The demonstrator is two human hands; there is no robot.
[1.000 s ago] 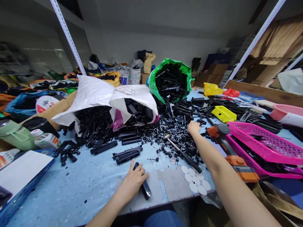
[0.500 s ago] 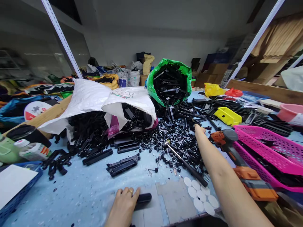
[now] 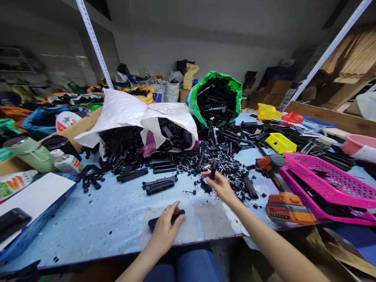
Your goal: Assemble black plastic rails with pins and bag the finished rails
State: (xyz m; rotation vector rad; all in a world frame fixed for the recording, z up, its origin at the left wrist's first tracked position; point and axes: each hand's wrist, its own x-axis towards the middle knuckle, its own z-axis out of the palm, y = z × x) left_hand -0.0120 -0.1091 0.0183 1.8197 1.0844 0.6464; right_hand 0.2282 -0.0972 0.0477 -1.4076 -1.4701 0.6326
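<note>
My left hand (image 3: 167,223) rests at the table's front edge, its fingers curved over a long black plastic part (image 3: 153,223). Both ends of that part stick out past the hand, and it lies on a grey mat (image 3: 188,227). My right hand (image 3: 221,187) is raised over the front of a heap of screws and small black fittings (image 3: 226,162). Between its thumb and fingers is a short dark piece (image 3: 214,170), blurred, its exact kind unclear. Beyond my left hand lies a pair of folded black plastic parts (image 3: 160,185).
An orange cordless drill (image 3: 286,207) stands right of my right arm, beside pink baskets (image 3: 329,172). Farther back are a yellow bin (image 3: 281,143), a green bag (image 3: 239,92) of black parts and white sacks (image 3: 123,107). A blue basket (image 3: 63,201) sits at left.
My right hand has come back from the far side of the heap towards me, now with a dark piece. My left hand stays at the black part. The view has shifted; the hammer no longer shows clearly.
</note>
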